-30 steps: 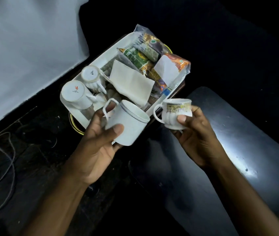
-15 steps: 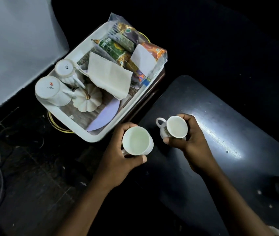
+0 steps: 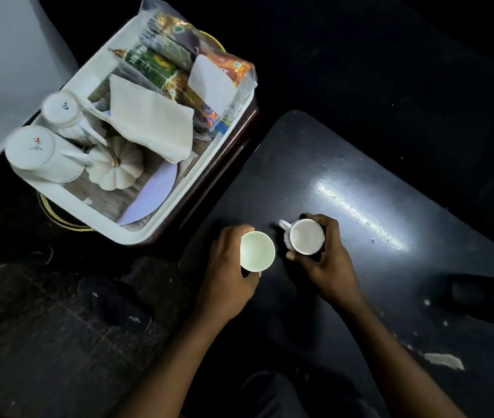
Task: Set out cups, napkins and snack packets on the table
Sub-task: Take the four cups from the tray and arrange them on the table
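Both hands have come lower and closer to the dark table top since the earlier frame, and the view now looks more straight down into the two cups. Nearest, the left hand [image 3: 227,270] is wrapped around a plain white ceramic cup [image 3: 257,251], and the right hand [image 3: 325,267] is closed around a smaller white cup with a dark band and a side handle [image 3: 306,236]. Both cups stand upright with the mouth up, just beside each other, over the near-left part of the glossy black table [image 3: 360,164]. I cannot tell if their bases already touch the surface.

I judge the task is only at its start: these two cups are being placed, and nothing else stands on the table. Farther away, the white plastic tray [image 3: 137,236] holds two more white cups turned upside down [image 3: 36,150], a folded white paper napkin [image 3: 149,125], the colourful snack packets in a clear bag [image 3: 173,64], and a white pumpkin-shaped ceramic piece [image 3: 116,165]. All of these probably remain to be set out.

The table top is shiny, with one bright streak of reflected light and some pale specks. The room is very dark; a dark floor with thin cables lies at the left, and a pale wall is behind the tray.
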